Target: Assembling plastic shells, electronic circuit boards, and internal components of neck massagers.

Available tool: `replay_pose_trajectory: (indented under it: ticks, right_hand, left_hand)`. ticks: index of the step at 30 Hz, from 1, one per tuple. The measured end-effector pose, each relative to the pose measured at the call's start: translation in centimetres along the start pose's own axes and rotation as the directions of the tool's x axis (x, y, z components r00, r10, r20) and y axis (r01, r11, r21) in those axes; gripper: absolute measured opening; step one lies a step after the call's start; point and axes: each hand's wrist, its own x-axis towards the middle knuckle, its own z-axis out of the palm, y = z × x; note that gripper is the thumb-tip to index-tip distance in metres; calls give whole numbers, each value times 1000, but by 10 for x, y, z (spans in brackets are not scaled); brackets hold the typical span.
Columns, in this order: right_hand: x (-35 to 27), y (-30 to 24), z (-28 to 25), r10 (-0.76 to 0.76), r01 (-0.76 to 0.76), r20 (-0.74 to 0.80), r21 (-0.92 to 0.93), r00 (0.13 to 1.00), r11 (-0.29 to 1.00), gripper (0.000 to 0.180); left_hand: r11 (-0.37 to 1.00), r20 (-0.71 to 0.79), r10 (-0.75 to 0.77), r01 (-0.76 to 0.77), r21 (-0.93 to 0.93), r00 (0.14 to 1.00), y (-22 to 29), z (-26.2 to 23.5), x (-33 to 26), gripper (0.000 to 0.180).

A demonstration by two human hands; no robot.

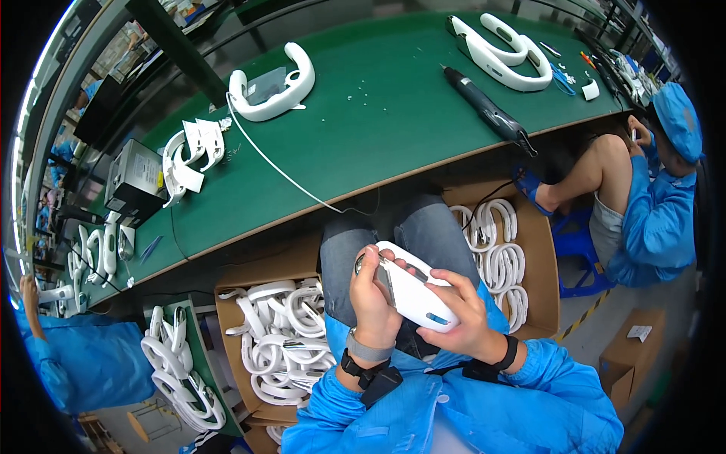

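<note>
Open brown cartons (pixel 234 318) and (pixel 541 250) stand left and right of the fingers (pixel 393 265), and a small carton (pixel 631 356) with a white label (pixel 640 331) stands far right.

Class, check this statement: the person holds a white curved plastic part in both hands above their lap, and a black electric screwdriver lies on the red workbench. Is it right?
Not quite. The workbench is green, not red, as the head view shows. The rest stands: the left hand and right hand hold the white curved part above the lap, and the black electric screwdriver lies on the bench.
</note>
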Motion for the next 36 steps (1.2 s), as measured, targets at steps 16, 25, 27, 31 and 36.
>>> replay_pose_trajectory:
  ticks: [16,25,27,31,36]
  right_hand:
    - [-14,28,-43,-269,297,-237,92,934,950,74]
    - [205,63,-54,-40,-52,-162,-525,986,850,59]
    - [227,83,-55,-20,-70,-149,-573,989,816,60]
    - [240,110,-47,59,-114,-112,-597,992,794,65]
    - [226,111,-49,4,-61,-100,-581,995,811,68]
  left_hand:
    - [980,-142,-9,-19,-196,990,27,-15,17,17]
    - [983,-131,-8,-16,-184,991,28,-16,14,15]
    - [983,-135,-23,-3,-186,991,26,-13,12,15]
    - [985,-97,0,-17,-174,995,19,-26,15,16]
    - [988,-90,-3,-11,-156,996,20,-24,20,16]
